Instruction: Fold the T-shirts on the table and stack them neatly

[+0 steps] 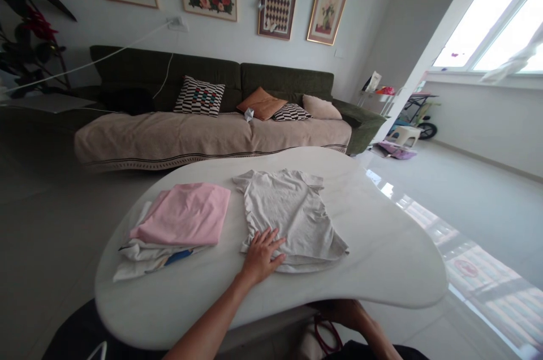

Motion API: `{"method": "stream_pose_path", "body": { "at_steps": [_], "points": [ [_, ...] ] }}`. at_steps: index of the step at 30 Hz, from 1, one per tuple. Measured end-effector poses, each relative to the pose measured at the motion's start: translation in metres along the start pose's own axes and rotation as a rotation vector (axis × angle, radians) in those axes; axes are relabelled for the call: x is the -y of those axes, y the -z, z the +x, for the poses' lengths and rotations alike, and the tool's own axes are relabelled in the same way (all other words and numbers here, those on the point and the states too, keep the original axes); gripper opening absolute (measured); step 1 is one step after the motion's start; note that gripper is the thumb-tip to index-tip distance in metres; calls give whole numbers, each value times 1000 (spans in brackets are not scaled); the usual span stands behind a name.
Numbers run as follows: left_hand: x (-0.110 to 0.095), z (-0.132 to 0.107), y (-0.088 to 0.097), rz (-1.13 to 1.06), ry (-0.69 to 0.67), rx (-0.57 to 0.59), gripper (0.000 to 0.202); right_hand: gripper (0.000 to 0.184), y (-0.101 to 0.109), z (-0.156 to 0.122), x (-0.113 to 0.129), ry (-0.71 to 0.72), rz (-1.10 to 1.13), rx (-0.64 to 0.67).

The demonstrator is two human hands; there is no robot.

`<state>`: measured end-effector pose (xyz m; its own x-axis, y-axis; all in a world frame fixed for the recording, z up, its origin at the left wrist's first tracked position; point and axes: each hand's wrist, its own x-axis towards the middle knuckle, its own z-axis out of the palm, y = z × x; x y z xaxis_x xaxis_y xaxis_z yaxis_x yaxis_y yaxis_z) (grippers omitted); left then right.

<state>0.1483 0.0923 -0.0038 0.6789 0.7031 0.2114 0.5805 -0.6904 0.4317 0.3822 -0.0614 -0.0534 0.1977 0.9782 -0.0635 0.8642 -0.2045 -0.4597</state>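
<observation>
Two hands: left hand [263, 254] flat, grip wide, on grey T-shirt [293, 214]; right hand [339, 315] under table [382, 247], grip perhaps closed, unclear.

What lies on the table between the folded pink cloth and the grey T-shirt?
Nothing: in the head view a bare strip of white table separates the pink cloth from the grey T-shirt. The left hand rests on the shirt's hem.
</observation>
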Motion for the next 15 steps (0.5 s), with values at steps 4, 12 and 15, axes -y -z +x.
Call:
{"method": "stream_pose_path", "body": {
  "at_steps": [4,12,15],
  "points": [
    [0,0,0,14,-9,0,44,32,-3,0,-3,62,-28,114],
    [-1,1,-1,30,2,4,42,54,-24,-26,18,-131,-150,-91],
    [-1,2,-2,30,2,2,42,62,-29,-48,38,-193,-132,-256]
  ]
}}
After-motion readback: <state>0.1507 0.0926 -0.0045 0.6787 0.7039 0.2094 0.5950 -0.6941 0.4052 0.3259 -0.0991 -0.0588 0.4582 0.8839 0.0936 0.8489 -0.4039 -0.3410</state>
